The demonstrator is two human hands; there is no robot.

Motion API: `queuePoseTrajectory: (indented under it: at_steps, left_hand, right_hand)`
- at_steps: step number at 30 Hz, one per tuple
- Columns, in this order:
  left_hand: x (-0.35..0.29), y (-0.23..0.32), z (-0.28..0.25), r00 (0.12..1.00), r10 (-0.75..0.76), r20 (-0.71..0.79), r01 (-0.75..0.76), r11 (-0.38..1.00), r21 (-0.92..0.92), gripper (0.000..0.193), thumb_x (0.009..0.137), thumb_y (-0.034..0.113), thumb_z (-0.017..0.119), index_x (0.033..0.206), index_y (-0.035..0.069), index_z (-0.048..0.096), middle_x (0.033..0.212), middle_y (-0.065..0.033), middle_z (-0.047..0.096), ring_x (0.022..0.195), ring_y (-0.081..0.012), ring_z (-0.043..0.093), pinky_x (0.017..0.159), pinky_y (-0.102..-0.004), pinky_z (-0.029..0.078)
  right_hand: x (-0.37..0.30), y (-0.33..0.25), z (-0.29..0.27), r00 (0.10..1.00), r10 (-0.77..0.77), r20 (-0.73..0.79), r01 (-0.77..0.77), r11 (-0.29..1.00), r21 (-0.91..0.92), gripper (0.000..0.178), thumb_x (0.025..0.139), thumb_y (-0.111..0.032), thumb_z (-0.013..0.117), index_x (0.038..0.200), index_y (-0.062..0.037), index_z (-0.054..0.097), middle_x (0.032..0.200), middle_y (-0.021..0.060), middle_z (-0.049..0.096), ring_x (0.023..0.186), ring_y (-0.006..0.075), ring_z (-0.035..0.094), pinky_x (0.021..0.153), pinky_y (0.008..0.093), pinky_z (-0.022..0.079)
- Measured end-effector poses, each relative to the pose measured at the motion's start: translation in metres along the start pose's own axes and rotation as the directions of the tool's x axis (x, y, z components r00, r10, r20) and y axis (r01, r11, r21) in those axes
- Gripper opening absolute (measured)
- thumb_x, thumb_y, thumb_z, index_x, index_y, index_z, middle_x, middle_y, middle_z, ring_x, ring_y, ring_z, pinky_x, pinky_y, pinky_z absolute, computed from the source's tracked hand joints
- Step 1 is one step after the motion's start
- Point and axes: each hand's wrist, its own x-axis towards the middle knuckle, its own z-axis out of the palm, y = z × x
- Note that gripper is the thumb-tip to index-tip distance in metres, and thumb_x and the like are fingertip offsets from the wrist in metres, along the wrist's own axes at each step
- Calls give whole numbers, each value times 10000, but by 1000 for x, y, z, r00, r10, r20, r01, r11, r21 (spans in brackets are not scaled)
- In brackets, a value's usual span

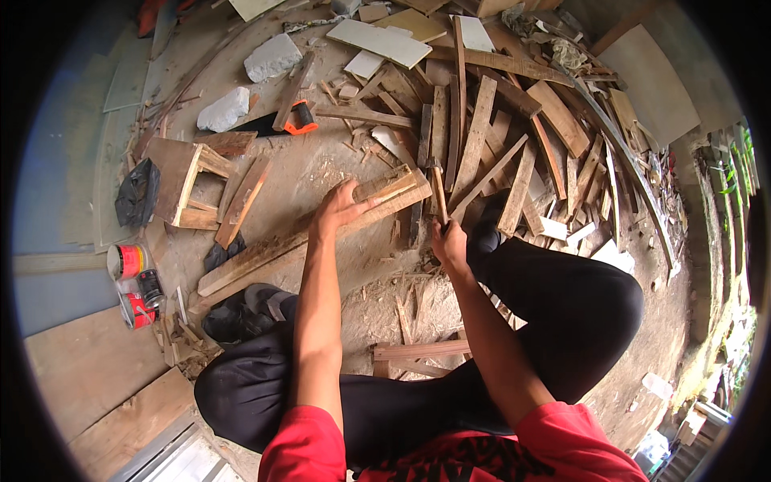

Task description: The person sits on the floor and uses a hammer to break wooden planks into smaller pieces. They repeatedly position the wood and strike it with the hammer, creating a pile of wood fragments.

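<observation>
A dusty floor (361, 251) lies beneath the left hand (337, 207) and right hand (451, 241). A scrap-wood heap (476, 128) spreads beyond the right fingers. A long wooden beam (249, 269) runs directly under the left fingers, which curl over it, gripping. A hammer (438, 191) points away from the right fingers, wrapped tightly round its handle. A red can (130, 261) sits well left of the left fingers.

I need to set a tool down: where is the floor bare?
The floor is mostly bare, with some sawdust, between the orange-handled saw and the long timber under the left hand. Another largely bare patch lies right of the right knee, near a pale scrap. Crowded: the wood pile ahead of the right hand.
</observation>
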Motion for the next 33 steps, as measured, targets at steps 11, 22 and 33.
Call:
queuePoseTrajectory:
  at_steps: [11,22,33]
  left_hand:
    - [-66,49,-95,989,64,136,-45,989,-141,845,755,613,708,1252,-60,590,1209,-267,624,1179,-344,576,979,-407,444]
    - [-140,49,-131,994,43,-101,-47,998,-36,914,745,689,651,1315,-20,567,1337,-271,536,1273,-347,498,1059,-416,375]
    - [-182,68,-85,889,257,-379,-243,966,86,841,758,757,619,1102,-10,644,1058,-201,674,990,-381,653,840,-467,514]
  right_hand:
    - [1,-73,-44,879,344,330,-445,840,310,648,868,-643,616,798,0,570,662,50,504,526,186,487,443,364,399]
    - [-53,-182,-97,779,3,627,-467,670,578,746,851,-750,527,951,-11,552,938,183,714,470,62,315,423,235,326]
    - [-93,-185,-118,785,23,619,-499,616,610,531,863,-546,688,922,-45,522,601,-17,378,484,103,396,429,265,328]
